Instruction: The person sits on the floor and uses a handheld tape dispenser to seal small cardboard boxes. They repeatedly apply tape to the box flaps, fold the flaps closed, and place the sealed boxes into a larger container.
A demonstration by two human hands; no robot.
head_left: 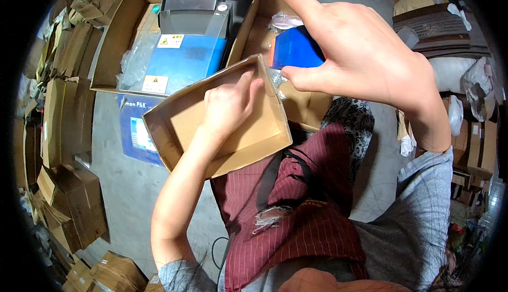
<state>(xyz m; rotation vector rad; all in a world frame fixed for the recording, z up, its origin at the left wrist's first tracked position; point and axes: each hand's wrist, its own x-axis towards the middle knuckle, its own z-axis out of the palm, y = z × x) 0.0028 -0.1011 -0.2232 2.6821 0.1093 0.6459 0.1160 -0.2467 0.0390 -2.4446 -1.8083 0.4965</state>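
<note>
- The shallow cardboard box (222,120) is the landmark: an open tray of plain brown corrugated board with low walls, tilted, resting over the person's lap.
- The left hand (228,104) lies inside that box, fingers loosely curled and pressed against the smooth inner floor near the far wall; it clasps nothing.
- The right hand (349,54) is raised just right of and above the box, thumb and fingers clamped around a blue rectangular pack (296,49) with a glossy face and an orange edge strip.
- Crinkled clear plastic wrap (276,80) shows just under that pack, by the box's far right corner.
- Behind the box stands a blue machine (182,61) with a flat metal top, a clear cover and yellow warning stickers.
- A larger open carton (119,38) flanks the machine, left of and beyond the box.
- Beneath the box, a dark red pinstriped cloth (296,212), frayed at one spot, covers the person's lap.
- Far left of the box, flattened brown cartons (63,133) are heaped on the grey concrete floor (124,186).
</note>
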